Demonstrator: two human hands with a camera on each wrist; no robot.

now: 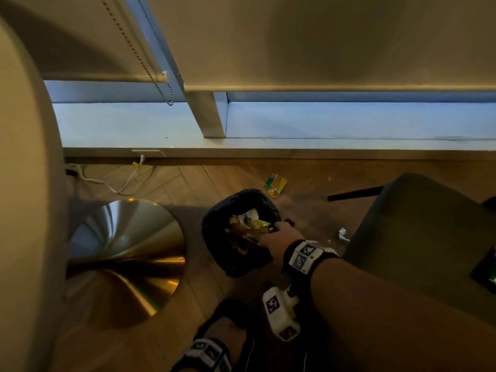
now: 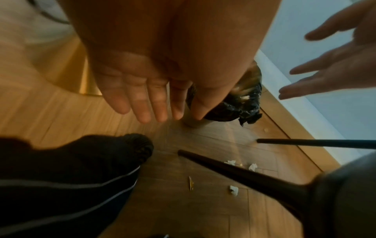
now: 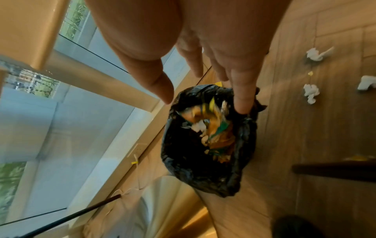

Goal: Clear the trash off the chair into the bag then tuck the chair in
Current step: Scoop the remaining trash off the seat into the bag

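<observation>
A black trash bag [image 1: 239, 253] stands open on the wooden floor, with orange, green and white wrappers [image 3: 215, 136] inside. My right hand [image 3: 203, 99] hovers just above its near rim with straight, spread fingers and holds nothing; the same hand [image 2: 325, 72] shows in the left wrist view. My left hand [image 2: 158, 116] hangs low by my foot, fingers straight and empty. The grey chair [image 1: 418, 237] is to the right of the bag, its dark legs [image 2: 244, 177] on the floor. A dark item [image 1: 485, 272] lies on the seat at the frame's edge.
Crumpled tissues [image 1: 343, 234] and a green-yellow wrapper [image 1: 274, 184] lie on the floor near the bag. A round gold table base [image 1: 126, 259] sits to the left. A white cable [image 1: 107, 183] runs along the low window sill [image 1: 268, 145]. My black slipper [image 2: 122, 153] is below the left hand.
</observation>
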